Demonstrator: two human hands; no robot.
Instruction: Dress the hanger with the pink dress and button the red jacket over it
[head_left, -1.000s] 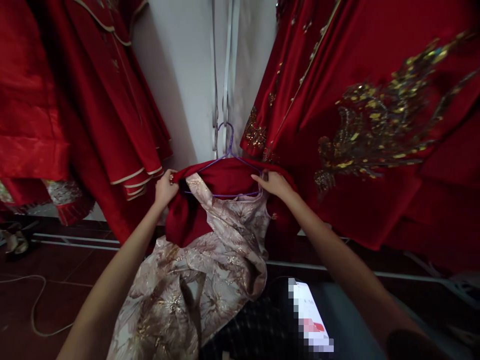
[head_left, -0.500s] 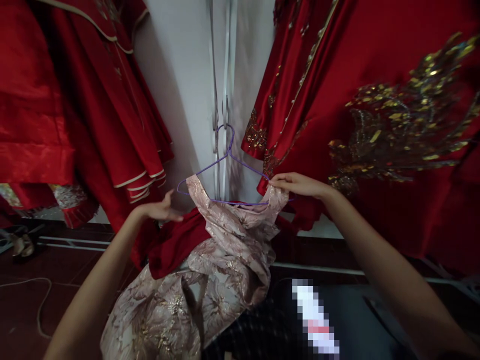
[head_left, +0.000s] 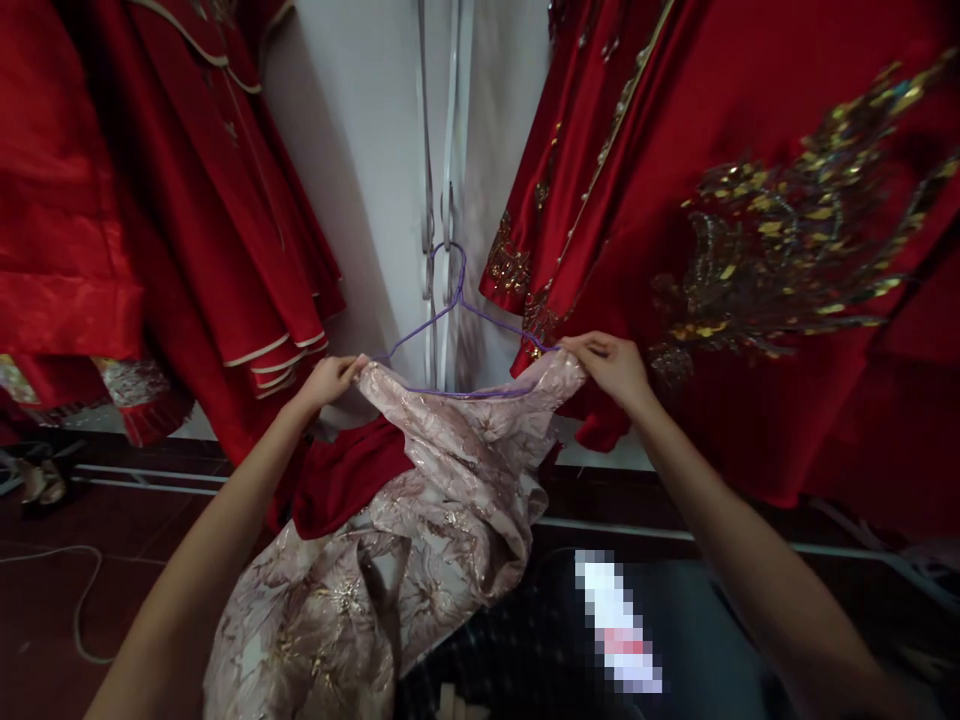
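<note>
A pale pink dress (head_left: 457,450) with gold floral patterning hangs by its shoulders on a purple wire hanger (head_left: 420,328). The hanger's hook goes through a white metal chain or strip (head_left: 448,270) in front of the wall. My left hand (head_left: 330,382) pinches the dress's left shoulder at the hanger's end. At the opposite shoulder, my right hand (head_left: 609,362) grips the fabric between thumb and fingers. The lower part of the dress bunches and drapes toward me, over dark checked cloth. Behind its left side lies dark red fabric (head_left: 349,480).
Red garments (head_left: 247,220) with cream trim hang at the left. On the right hang red garments (head_left: 750,420) with gold sequin work (head_left: 810,240). A white rail (head_left: 150,480) runs low at the left, near shoes (head_left: 41,482) and a cable (head_left: 90,600) on the floor.
My left hand has moved up and right from open air and closed on the dress's left shoulder. My right hand has shifted slightly outward with the other shoulder, spreading the neckline.
</note>
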